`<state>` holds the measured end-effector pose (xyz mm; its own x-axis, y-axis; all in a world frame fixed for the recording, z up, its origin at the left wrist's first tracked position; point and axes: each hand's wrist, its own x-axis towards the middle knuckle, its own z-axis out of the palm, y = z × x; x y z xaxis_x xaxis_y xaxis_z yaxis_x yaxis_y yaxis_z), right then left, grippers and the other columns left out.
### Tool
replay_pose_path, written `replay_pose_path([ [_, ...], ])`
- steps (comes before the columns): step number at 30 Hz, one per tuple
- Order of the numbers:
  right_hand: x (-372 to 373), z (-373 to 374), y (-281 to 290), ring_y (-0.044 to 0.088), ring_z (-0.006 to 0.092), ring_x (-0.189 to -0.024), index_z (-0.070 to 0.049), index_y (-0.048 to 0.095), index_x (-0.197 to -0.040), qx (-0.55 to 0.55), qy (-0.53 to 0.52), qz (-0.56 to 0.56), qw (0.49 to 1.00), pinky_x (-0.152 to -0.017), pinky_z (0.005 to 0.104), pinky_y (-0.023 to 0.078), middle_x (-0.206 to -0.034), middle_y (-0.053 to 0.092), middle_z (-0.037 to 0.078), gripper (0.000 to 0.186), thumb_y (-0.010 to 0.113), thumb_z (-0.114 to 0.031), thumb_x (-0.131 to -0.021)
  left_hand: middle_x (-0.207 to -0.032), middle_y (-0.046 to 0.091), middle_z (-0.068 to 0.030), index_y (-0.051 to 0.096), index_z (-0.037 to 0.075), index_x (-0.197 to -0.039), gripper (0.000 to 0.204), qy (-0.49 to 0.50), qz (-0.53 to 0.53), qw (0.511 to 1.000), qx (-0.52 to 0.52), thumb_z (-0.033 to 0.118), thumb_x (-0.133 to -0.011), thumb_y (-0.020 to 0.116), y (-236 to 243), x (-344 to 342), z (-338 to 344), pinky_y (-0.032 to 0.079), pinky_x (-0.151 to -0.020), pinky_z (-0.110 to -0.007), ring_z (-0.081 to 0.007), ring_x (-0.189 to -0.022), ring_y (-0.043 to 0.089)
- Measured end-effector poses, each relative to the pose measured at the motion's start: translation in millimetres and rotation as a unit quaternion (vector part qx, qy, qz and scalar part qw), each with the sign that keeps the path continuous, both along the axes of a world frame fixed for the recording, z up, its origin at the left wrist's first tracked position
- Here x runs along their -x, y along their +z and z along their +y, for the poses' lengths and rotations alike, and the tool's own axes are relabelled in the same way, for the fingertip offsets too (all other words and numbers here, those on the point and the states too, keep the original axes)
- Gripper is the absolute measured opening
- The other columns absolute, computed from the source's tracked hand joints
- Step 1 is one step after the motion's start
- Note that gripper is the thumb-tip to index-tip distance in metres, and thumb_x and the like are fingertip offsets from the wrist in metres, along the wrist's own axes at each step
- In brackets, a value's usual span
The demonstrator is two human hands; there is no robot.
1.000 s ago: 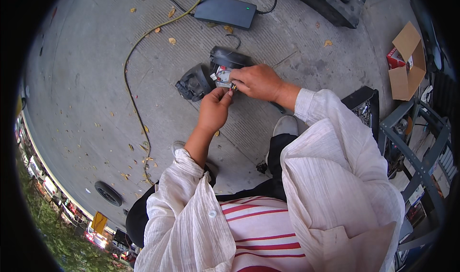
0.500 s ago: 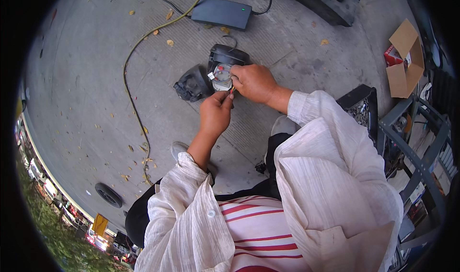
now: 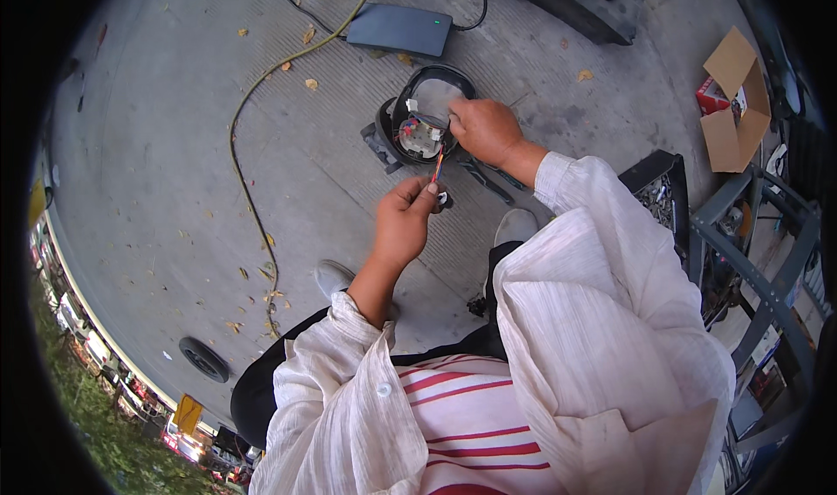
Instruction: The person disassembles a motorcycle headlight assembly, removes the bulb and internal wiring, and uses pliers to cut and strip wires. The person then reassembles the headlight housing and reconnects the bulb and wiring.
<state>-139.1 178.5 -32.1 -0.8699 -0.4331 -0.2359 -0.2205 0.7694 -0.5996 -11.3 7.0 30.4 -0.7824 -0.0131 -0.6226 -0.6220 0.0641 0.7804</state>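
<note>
My right hand (image 3: pixel 488 133) grips an open black housing (image 3: pixel 438 92) from its right side. Inside the housing are a pale round component (image 3: pixel 421 141) and small white connectors. My left hand (image 3: pixel 403 220) pinches coloured wires (image 3: pixel 438 163) that run down out of the housing, with a small dark and white end (image 3: pixel 443 199) beside the thumb. A second dark moulded piece (image 3: pixel 382 150) lies partly hidden behind the housing. Dark elongated items (image 3: pixel 488 182), which I cannot make out clearly, lie on the concrete beneath my right hand.
A charger brick (image 3: pixel 397 29) with cables and a long yellowish cable (image 3: pixel 244 94) lie on the leaf-strewn ground (image 3: pixel 174 146). A large black part (image 3: pixel 580 6) is at top. On the right are a cardboard box (image 3: pixel 724 146), a black tray (image 3: pixel 641 174) and metal frames (image 3: pixel 758 290). A small tyre (image 3: pixel 202 360) lies lower left.
The housing has turned and shifted over the second dark piece, showing more of its inside. My left hand has moved down and rightward, drawing the wires out; my right hand has shifted up and right.
</note>
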Motion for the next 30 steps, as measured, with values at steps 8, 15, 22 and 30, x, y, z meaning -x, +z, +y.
replay_pose_path([
  [8,-9,9,10,0.066,0.0204,-0.078,0.0,0.068,-0.106,0.237,-0.056,-0.147,0.959,-0.071,0.0345,0.05,-0.089,0.07,0.013,0.023,0.057,-0.014,-0.091,-0.076,0.056,0.0007,0.065,0.0,-0.113,0.023,0.138,-0.043,0.977,-0.159,0.016,-0.102,0.052,-7,10,-14,0.043,-0.069,-0.026,-0.0098,-0.071,0.052],
  [15,-21,-3,52,0.068,0.0301,-0.087,-0.006,0.069,-0.103,0.288,-0.07,-0.12,0.947,-0.075,0.0408,0.052,-0.096,0.067,0.01,0.018,0.061,-0.01,-0.088,-0.08,0.057,0.0006,0.064,0.0,-0.114,0.024,0.132,-0.02,0.977,-0.167,0.017,-0.105,0.05,-5,8,-10,0.045,-0.071,-0.026,-0.0098,-0.072,0.053],
  [22,-18,-5,21,0.065,0.0339,-0.095,-0.005,0.067,-0.105,0.284,0.142,-0.061,0.946,-0.08,0.0399,0.051,-0.1,0.066,0.012,0.016,0.06,-0.006,-0.091,-0.076,0.054,0.0021,0.063,0.001,-0.107,0.021,0.109,-0.04,0.978,-0.173,0.018,-0.105,0.05,0,13,-5,0.045,-0.071,-0.026,-0.0086,-0.069,0.049],
  [30,-19,-14,7,0.068,0.0348,-0.089,-0.004,0.069,-0.1,0.291,0.069,-0.147,0.943,-0.08,0.0412,0.052,-0.093,0.071,0.016,0.016,0.059,-0.015,-0.093,-0.074,0.05,0.0034,0.061,0.005,-0.102,0.02,0.152,-0.064,0.976,-0.145,0.021,-0.105,0.049,0,6,4,0.047,-0.072,-0.028,-0.0084,-0.067,0.045],
])
